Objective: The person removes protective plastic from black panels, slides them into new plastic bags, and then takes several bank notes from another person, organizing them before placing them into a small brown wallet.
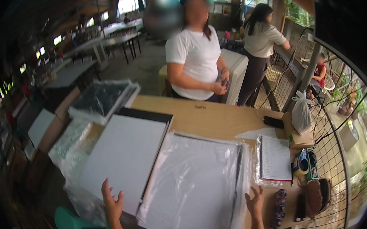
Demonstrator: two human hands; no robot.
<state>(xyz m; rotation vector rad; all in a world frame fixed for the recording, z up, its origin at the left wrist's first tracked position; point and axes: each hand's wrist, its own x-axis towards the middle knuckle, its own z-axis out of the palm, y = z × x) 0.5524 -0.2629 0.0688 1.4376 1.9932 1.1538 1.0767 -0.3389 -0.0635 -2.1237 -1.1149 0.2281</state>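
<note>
Both my hands are raised over the near side of the table, fingers apart and holding nothing. My left hand is above the lower part of a stack of large white sheets, whose dark backing shows along its top and right edges. Beside it lies a flat white panel in a clear plastic sleeve, with a dark strip along its right side. My right hand hovers near the right edge of that sleeve. Whether its fingertips touch the plastic, I cannot tell.
Plastic-wrapped dark panels lie at the far left. To the right are a printed sheet, a tape roll, a brown pouch, a folded umbrella and a cardboard box. A person in white stands across the table.
</note>
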